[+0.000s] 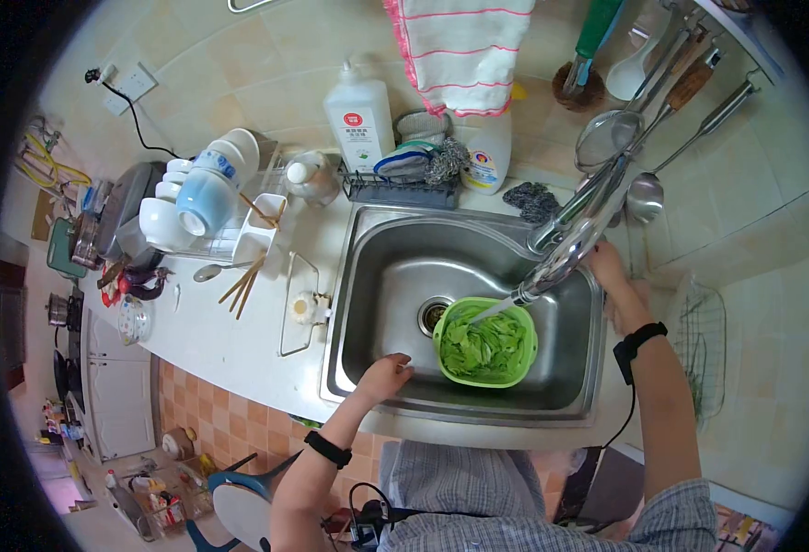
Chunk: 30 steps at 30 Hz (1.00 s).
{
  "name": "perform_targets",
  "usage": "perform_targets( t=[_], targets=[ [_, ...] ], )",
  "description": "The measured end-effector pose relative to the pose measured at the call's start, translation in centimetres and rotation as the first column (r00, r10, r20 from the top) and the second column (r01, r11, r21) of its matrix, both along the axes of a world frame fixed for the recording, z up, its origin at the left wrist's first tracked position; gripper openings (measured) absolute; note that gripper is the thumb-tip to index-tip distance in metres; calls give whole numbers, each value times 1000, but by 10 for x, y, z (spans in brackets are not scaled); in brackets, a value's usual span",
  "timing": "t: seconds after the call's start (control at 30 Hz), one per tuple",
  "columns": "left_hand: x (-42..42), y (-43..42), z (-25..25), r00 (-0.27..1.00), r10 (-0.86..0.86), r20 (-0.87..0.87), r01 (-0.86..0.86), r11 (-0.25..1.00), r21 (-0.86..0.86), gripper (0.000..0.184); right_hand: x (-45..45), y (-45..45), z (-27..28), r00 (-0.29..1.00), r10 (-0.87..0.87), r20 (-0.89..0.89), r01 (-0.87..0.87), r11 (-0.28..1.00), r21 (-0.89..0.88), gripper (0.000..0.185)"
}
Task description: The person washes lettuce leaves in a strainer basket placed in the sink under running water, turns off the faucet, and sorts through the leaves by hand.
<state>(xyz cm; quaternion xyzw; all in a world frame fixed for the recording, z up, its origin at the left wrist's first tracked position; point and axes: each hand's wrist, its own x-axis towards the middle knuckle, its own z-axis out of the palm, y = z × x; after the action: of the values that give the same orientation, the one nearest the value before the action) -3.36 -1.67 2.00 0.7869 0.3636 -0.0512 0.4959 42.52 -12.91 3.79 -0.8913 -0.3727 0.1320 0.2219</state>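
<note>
A lime-green basket [531, 348] full of leafy greens [483, 348] sits in the steel sink [377, 294], just right of the drain. Water runs from the chrome faucet [566, 258] onto the leaves. My left hand [386, 377] hangs over the front left of the sink, apart from the basket, its fingers loosely bent with nothing in them. Beside the faucet, at the sink's right edge, is my right hand [611, 272]; its fingertips are partly hidden behind the faucet, so their grip does not show.
Behind the sink stand a white pump bottle [358, 120], a rack [400, 190] with sponges and a spray bottle [489, 152]. Bowls [205, 207] and chopsticks [242, 287] are on the left counter. Ladles and a strainer [610, 138] hang at upper right, close to the faucet.
</note>
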Motion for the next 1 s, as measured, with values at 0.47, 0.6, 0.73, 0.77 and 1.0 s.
perform_targets(
  t=[0.47,0.6,0.73,0.77,1.0],
  targets=[
    [23,9,-15,996,-88,-13,89,994,69,31,4,-1,-13,998,54,12,-55,990,132,34],
    [34,5,-17,989,-138,-50,142,984,105,35,3,-3,-14,995,86,51,-96,970,225,33],
    [33,5,-17,988,-150,-36,152,984,95,35,2,-1,-11,998,45,-47,-36,982,185,32],
    [32,5,-17,988,-149,-36,152,984,96,35,1,-1,-9,995,9,-101,8,986,165,32],
    [22,6,-21,974,-195,-114,197,980,5,40,-7,-1,6,1000,7,-19,-6,999,49,36]
  ],
)
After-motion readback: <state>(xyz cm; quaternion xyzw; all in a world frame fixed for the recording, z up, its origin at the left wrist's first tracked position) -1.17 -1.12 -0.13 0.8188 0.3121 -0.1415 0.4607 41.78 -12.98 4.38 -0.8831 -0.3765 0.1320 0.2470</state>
